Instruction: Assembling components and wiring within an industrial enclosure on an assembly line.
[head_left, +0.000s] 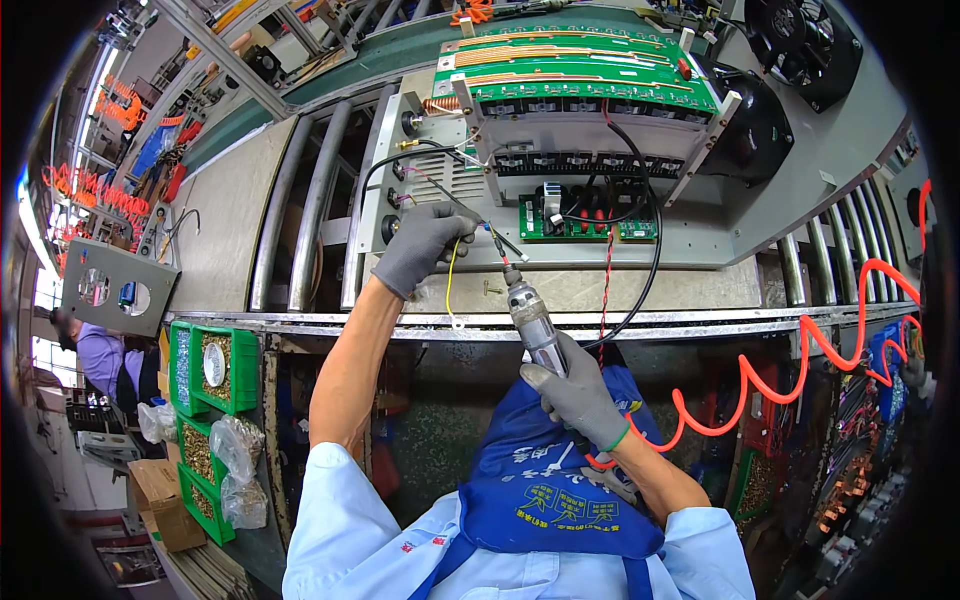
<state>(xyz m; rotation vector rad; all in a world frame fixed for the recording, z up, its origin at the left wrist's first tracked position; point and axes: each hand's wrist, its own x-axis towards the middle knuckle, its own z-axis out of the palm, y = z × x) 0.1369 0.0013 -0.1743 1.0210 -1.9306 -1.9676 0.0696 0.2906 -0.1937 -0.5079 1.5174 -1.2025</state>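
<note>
My left hand (428, 245), in a grey glove, is closed at the near left corner of a grey metal chassis (690, 245). A thin yellow wire (450, 282) hangs from its fingers, with a ring terminal at the lower end. My right hand (582, 392), gloved too, grips a silver air screwdriver (534, 325). Its bit points away from me and reaches up beside my left fingertips, among thin wires; whether it touches a screw is too small to tell. A small brass-coloured fitting (491, 287) lies on the bench below the chassis.
A large green circuit board (570, 65) tops the chassis, with black fans (745, 130) at right. An orange coiled air hose (745, 385) runs off right. Metal rollers (318, 215) lie left. Green bins (225, 370) hold small hardware. A person (105, 355) is far left.
</note>
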